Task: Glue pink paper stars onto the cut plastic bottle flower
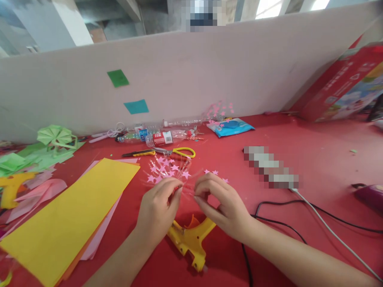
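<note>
My left hand (161,203) is closed, thumb and forefinger pinched at the near edge of a clear plastic piece cut into thin strips, with pink stars (174,167) on them. My right hand (223,203) is also closed, its fingertips pinching close to the left ones. A see-through strip (188,187) seems to run between the two pinches; it is too faint to make out fully. Under my hands lies a yellow hot glue gun (191,241), partly hidden by my right hand. A few loose pink stars (215,172) show just beyond my right fingers.
Yellow-handled scissors (184,152) and a utility knife (139,153) lie beyond my hands. Yellow paper (80,211) is stacked at left, near another glue gun (13,187). Plastic bottles (163,138) and a blue wipes packet (231,127) line the white partition (179,75). Cables (281,218) cross the right.
</note>
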Motion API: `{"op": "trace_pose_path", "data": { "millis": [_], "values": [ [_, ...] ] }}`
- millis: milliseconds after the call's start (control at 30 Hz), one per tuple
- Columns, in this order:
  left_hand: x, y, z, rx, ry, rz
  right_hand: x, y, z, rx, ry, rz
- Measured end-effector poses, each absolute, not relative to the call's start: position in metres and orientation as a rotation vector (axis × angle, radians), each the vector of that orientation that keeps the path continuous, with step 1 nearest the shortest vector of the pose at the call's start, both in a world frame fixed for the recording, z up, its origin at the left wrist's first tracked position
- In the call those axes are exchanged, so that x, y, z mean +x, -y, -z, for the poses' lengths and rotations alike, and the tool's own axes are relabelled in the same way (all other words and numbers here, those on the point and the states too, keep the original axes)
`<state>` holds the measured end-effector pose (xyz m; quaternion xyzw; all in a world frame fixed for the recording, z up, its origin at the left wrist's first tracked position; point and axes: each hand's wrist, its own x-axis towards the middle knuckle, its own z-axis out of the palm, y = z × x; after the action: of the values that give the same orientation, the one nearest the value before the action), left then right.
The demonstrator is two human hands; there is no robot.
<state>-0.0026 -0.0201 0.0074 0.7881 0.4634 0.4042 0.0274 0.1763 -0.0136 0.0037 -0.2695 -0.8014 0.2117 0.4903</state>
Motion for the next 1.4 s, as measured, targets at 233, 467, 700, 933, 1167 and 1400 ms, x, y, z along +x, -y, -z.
{"op": "trace_pose_path", "data": {
  "millis": [233,467,700,933,1167,1400],
  "values": [
    [0.001,0.022,-0.009,2.299,-1.37,-1.237,0.174,0.011,0.003,-0.623,2.054,-0.373],
    [0.002,0.025,-0.008,2.107,-1.378,-1.171,0.175,0.009,0.005,-0.624,2.056,-0.326],
    [0.003,0.026,-0.01,1.916,-1.41,-1.122,0.175,0.011,0.006,-0.608,2.057,-0.288],
    [0.004,0.028,-0.008,1.891,-1.39,-1.133,0.175,0.01,0.006,-0.604,2.124,-0.129],
    [0.005,0.032,-0.007,1.983,-1.39,-1.131,0.176,0.01,0.006,-0.632,2.169,0.052],
    [0.003,0.032,-0.007,2.08,-1.428,-1.137,0.177,0.01,0.004,-0.644,2.173,0.067]
  ]
}}
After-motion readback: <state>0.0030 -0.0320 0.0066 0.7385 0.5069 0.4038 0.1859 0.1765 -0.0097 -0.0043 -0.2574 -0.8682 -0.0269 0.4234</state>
